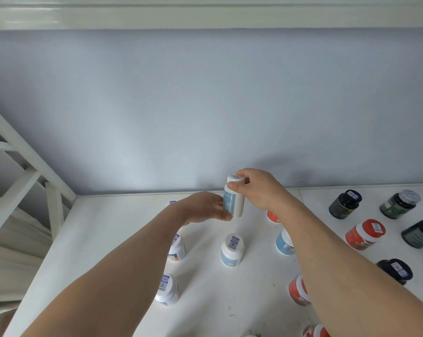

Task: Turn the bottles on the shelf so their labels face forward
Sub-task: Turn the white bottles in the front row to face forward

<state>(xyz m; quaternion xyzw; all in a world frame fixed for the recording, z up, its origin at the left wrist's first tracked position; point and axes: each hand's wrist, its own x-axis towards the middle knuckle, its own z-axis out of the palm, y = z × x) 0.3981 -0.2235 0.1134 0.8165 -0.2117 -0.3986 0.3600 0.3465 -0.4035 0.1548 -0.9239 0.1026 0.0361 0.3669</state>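
Note:
A white bottle with a pale blue label (pixel 234 201) stands upright at the back of the white shelf (pixel 123 229). My left hand (pixel 200 207) grips its lower body from the left. My right hand (pixel 256 188) closes over its cap from the right. Whether its base touches the shelf I cannot tell. Another white and blue bottle (pixel 232 250) stands just in front of it. A third blue-labelled one (pixel 283 242) is partly hidden by my right forearm. Two white bottles with orange trim (pixel 176 246) (pixel 168 289) stand under my left forearm.
Red and white bottles (pixel 365 234) (pixel 299 289) and several dark bottles (pixel 345 204) (pixel 400 204) fill the right side of the shelf. A grey-blue wall (pixel 205 105) closes the back. A white ladder frame (pixel 23 171) stands off the left edge.

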